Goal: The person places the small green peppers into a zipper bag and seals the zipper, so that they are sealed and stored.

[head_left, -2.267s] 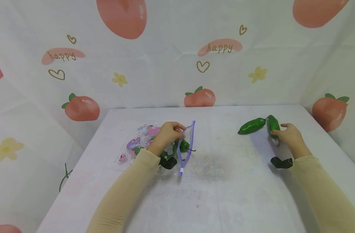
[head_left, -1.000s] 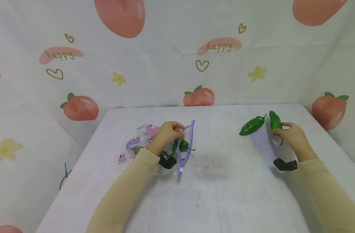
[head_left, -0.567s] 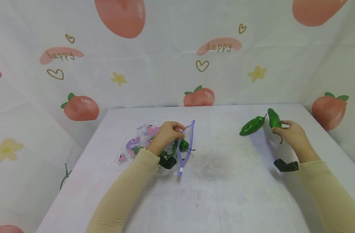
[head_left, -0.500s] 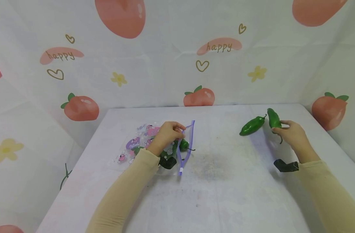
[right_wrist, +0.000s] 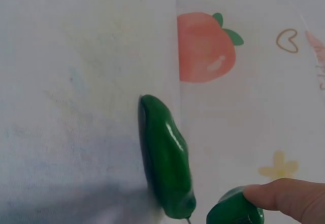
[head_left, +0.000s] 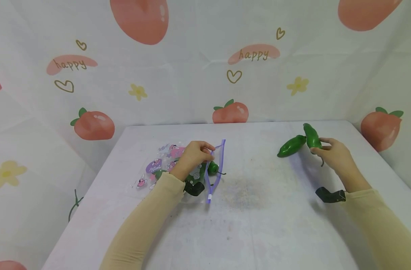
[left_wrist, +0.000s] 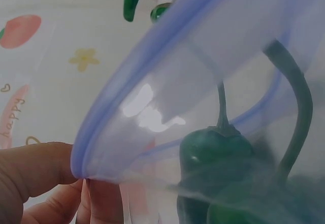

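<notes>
My left hand [head_left: 192,158] pinches the purple-edged mouth of a clear zip bag [head_left: 222,160] printed with pink and purple cartoons. Through the parted mouth, green peppers [left_wrist: 216,158] show inside, stems toward the opening. Over at the right, my right hand [head_left: 338,157] holds a green pepper [head_left: 311,135] between thumb and fingers, stem hanging down and its tip pointing up and away. Another green pepper [head_left: 291,146] lies on the table just left of it. In the right wrist view, the thumb [right_wrist: 284,196] presses the held pepper, most of which is cut off by the frame.
A white table [head_left: 252,232] carries everything, with a brownish smudge near the middle. Behind it hangs a white cloth [head_left: 185,75] printed with peaches, hearts and flowers. Black straps sit at both wrists.
My right hand has lifted the pepper from the table and now moves it slightly left, its tip overlapping the lying pepper's stem end in the head view. The left hand stays at the bag.
</notes>
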The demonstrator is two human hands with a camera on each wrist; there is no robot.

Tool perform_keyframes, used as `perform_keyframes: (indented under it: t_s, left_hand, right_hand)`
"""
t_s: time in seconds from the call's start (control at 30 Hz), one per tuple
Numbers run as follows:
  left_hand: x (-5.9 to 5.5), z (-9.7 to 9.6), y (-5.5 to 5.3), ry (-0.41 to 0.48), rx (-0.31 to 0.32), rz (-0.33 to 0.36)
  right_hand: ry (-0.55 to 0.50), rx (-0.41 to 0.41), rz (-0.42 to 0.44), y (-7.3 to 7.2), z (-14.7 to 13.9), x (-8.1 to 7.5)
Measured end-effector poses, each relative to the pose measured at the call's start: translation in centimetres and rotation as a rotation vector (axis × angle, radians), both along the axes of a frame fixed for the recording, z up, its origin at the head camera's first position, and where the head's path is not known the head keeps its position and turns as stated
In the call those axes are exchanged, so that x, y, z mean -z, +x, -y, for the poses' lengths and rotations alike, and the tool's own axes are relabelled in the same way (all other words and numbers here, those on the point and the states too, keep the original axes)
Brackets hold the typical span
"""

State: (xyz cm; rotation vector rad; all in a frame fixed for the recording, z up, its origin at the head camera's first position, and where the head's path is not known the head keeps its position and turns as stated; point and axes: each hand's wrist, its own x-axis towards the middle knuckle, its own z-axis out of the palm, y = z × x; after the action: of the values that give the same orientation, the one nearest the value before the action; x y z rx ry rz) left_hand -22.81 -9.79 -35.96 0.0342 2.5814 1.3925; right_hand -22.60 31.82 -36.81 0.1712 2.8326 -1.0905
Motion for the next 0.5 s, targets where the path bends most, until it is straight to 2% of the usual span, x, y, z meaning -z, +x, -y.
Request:
perform_keyframes:
  t_s: [0.5]
  left_hand:
    - [0.0, 0.0, 0.0, 0.001, 0.000, -0.006]
  right_hand:
    - [0.028, -0.060, -0.037, 0.6, 2.1, -0.9]
